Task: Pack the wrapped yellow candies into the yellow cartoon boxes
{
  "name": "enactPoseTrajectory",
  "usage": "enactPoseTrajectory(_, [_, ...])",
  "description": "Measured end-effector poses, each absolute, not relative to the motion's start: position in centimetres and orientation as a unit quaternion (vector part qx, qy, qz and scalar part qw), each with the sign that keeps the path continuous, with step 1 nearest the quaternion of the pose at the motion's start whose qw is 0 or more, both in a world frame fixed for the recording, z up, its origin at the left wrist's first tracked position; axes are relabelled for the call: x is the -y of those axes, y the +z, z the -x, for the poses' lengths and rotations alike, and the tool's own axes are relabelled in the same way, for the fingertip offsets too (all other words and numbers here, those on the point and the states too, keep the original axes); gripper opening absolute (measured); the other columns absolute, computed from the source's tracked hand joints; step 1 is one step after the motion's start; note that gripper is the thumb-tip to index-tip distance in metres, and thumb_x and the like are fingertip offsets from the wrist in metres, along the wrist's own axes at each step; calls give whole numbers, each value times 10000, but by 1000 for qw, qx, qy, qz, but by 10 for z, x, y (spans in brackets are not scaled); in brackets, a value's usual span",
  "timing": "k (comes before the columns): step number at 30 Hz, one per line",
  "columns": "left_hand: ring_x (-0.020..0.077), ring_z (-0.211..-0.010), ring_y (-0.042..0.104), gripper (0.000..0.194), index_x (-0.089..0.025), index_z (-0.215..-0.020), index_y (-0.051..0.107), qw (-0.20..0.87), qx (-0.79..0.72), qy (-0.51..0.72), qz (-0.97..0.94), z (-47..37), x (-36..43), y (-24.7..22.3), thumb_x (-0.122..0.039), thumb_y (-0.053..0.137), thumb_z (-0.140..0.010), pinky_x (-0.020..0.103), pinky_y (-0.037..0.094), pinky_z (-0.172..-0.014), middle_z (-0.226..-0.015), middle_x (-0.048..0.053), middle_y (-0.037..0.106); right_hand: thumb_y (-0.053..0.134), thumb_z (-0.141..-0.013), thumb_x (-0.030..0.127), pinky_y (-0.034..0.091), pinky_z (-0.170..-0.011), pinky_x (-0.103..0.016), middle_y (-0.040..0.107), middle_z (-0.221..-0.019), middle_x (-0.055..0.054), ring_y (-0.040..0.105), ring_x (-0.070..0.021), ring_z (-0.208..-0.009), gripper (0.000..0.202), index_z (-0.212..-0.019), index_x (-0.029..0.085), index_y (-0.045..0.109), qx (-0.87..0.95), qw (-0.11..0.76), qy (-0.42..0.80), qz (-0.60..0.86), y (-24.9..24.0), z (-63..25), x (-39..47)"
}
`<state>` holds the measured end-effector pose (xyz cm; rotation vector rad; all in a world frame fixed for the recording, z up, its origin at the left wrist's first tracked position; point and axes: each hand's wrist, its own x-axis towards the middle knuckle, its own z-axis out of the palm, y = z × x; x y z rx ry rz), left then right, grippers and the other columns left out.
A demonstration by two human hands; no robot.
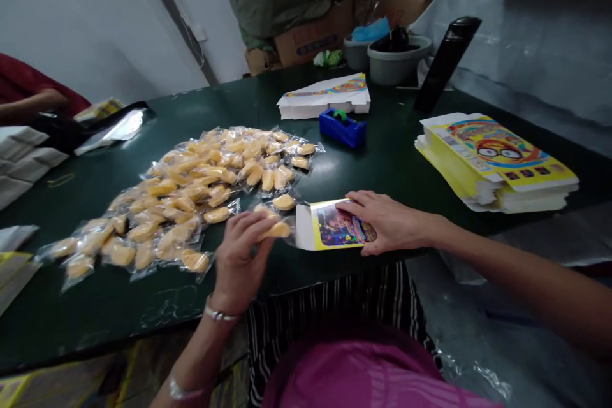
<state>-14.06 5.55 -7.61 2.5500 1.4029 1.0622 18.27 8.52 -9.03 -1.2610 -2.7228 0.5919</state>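
My left hand (241,252) is closed, pinching a pale-yellow piece in transparent wrap (278,229) beside the open end of a small printed carton (321,229). My right hand (389,222) grips that carton from its other end, thumb on the near side and fingers over the top. The carton lies on the dark green table, its white flap pointing left toward the piece. To the left spreads a heap of similar wrapped yellow pieces (191,188); what exactly they are I cannot make out.
A stack of flat yellow cartons (502,162) sits at the right, and another white-edged stack (329,99) at the back. Close by are a blue tape dispenser (343,129), grey tubs (399,60) and a leaning black object (447,64). At far left shows another person's red sleeve (45,86).
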Motion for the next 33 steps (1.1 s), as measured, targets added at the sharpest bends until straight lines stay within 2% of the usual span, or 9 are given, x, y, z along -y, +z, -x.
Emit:
enactPoseTrajectory(5, [246,-997,497,201,-163,-895,686,50,-410,157,-897,106,-73,-85,-112,492,-914,409,514,-860,-966,94,663,780,-680,414,395,-987,-532,378,-1426,-157,380,-359,-1265,903,-1456,215,363,882,52,215,416,-89,-185,-81])
enactPoseTrajectory(8, [253,-1053,494,190,-165,-851,657,127,-386,142,-903,99,-78,-86,-59,500,-870,444,484,-928,-993,97,659,781,-664,409,378,-995,-542,383,-1414,-159,375,-363,-1262,917,-1454,206,362,885,67,215,408,-91,-185,-80])
enactPoseTrajectory(14, [214,-1238,541,378,-209,-1121,420,549,-420,326,-645,88,-73,-85,-130,565,-781,433,408,-1077,-1325,106,576,786,-642,392,397,-949,-540,411,-1386,-147,410,-355,-1217,889,-1419,223,389,879,104,189,426,-100,-188,-80])
enactPoseTrajectory(19, [204,-1054,637,552,-215,-1316,367,462,-505,233,-691,75,-72,-90,-125,528,-795,428,455,-985,-1169,94,653,777,-624,402,391,-939,-551,423,-1381,-153,413,-359,-1220,867,-1389,216,413,880,130,155,431,-108,-190,-76])
enactPoseTrajectory(24, [156,-905,633,631,-190,-1232,347,555,-490,348,-575,54,-84,-107,-129,621,-667,286,513,-794,-945,33,629,759,-624,396,378,-950,-560,423,-1388,-185,398,-379,-1245,856,-1387,187,429,876,152,129,439,-115,-189,-72])
enactPoseTrajectory(27, [180,-897,649,608,-170,-1212,427,575,-464,308,-599,66,-94,-103,-208,679,-660,299,526,-778,-956,63,657,754,-637,395,379,-956,-559,416,-1400,-179,396,-378,-1253,832,-1382,184,449,875,142,131,444,-114,-188,-72])
enactPoseTrajectory(29, [203,-917,661,515,-157,-1202,517,522,-480,240,-663,82,-103,-91,-290,657,-725,325,532,-805,-993,94,679,755,-644,406,374,-968,-560,412,-1407,-175,394,-375,-1259,835,-1392,192,451,875,131,141,445,-111,-188,-72])
enactPoseTrajectory(31, [226,-977,651,401,-144,-1181,569,399,-541,202,-712,97,-115,-81,-349,552,-836,365,511,-874,-1054,125,673,755,-651,421,366,-978,-564,413,-1408,-173,393,-374,-1265,839,-1402,202,451,875,120,150,445,-108,-188,-73])
enactPoseTrajectory(33, [283,-1073,605,413,-128,-1199,560,275,-608,205,-716,104,-130,-78,-367,535,-864,443,451,-959,-1133,167,636,752,-656,434,361,-981,-570,407,-1417,-171,383,-378,-1276,843,-1409,205,450,874,113,153,448,-106,-188,-73])
